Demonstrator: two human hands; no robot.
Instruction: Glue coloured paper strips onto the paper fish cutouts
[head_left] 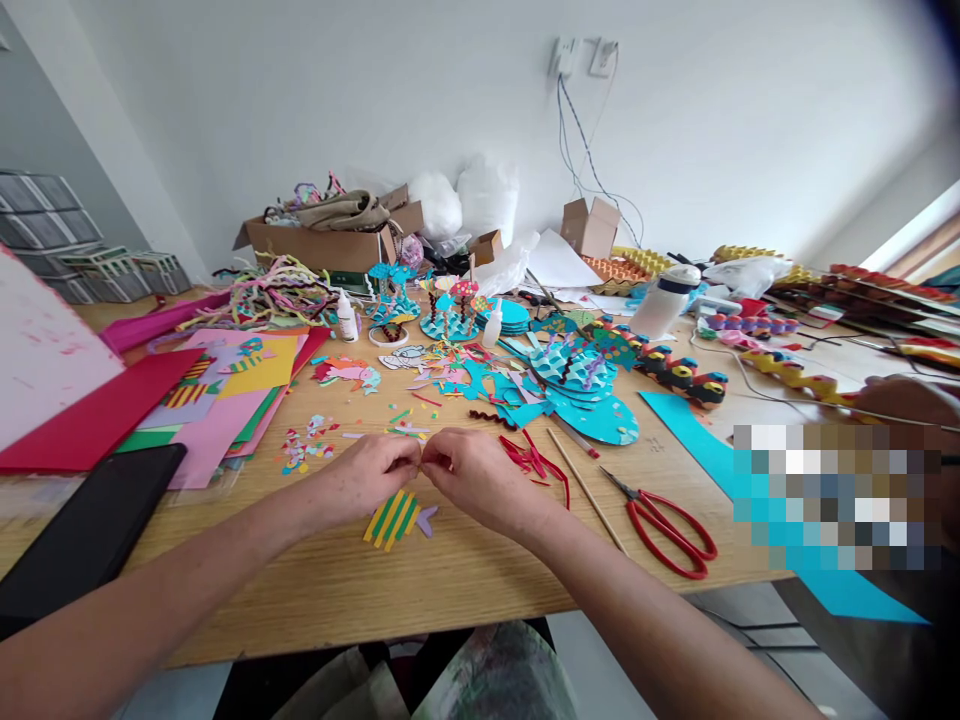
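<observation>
My left hand (373, 472) and my right hand (471, 474) meet over the wooden table, fingertips pinched together. Whatever sits between the fingers is too small to make out. Just below them lies a paper fish (393, 520) with green and yellow stripes and a purple tail (427, 521). Beyond the hands are small green, yellow and purple paper strips (406, 430). To the left of them is a pile of tiny paper scraps (306, 445). Red paper strips (534, 455) lie close to my right hand.
Red-handled scissors (671, 530) and a wooden stick (587, 490) lie right. A black phone (97, 520) and coloured paper sheets (206, 440) are left. Glue bottles (347, 318), blue paper crafts (566, 365) and a cardboard box (319, 245) stand behind. A blurred person (900, 400) is at far right.
</observation>
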